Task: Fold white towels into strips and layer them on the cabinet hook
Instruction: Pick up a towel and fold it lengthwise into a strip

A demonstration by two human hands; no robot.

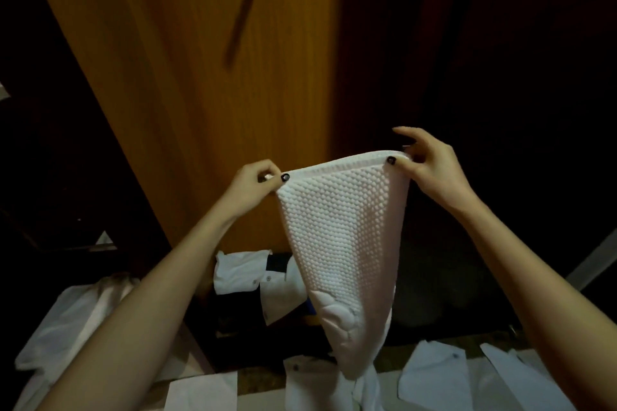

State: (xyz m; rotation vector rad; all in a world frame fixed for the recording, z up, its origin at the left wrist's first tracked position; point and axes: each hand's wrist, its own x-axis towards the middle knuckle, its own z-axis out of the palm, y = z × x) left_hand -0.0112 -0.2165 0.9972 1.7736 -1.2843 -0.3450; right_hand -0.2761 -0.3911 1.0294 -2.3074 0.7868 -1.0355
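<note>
You hold a white waffle-textured towel [340, 237] up in front of you by its top edge. Your left hand [257, 183] pinches the upper left corner between thumb and curled fingers. Your right hand [430, 167] pinches the upper right corner between thumb and one finger, with the other fingers lifted and spread. The top edge runs nearly straight between your hands, slightly higher on the right. Below it the towel narrows to a bunched tail that reaches down to white cloth [300, 377] lying at the bottom of the view.

Behind the towel stands an orange-brown wooden cabinet door [200, 103]. A dark strap-like piece [247, 7] hangs from near its top. It is blurred, so it cannot be said whether this is the hook. White shirts with buttons [253, 277] lie below the door, and a clear plastic bag [76, 320] lies at lower left.

This looks like the start of folding the towel into a strip. To do it well, level the two corners and pull the edge gently taut so the sides hang evenly. Lift a little so the tail clears the cloth below and falls straight. Then bring one corner across to meet the other, matching the hems before you pinch them together.
</note>
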